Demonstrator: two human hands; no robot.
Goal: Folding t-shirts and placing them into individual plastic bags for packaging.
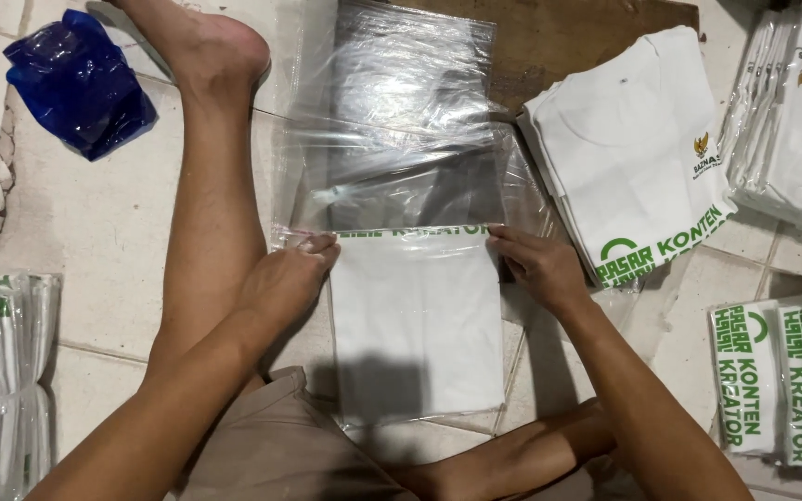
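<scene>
On the tiled floor | left hand (288, 276) and right hand (538, 264) pinch the clear plastic sleeve's (401, 186) mouth | folded white shirt (416, 325) inside.

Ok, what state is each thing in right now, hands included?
Folded white shirt: flat inside a clear plastic bag.
Clear plastic bag: open, flap unsealed.
Left hand: pinching the bag's left top corner.
Right hand: pinching the right top corner.
Stack of white shirts: folded, unbagged.
Crumpled blue plastic bag: lying aside.
</scene>
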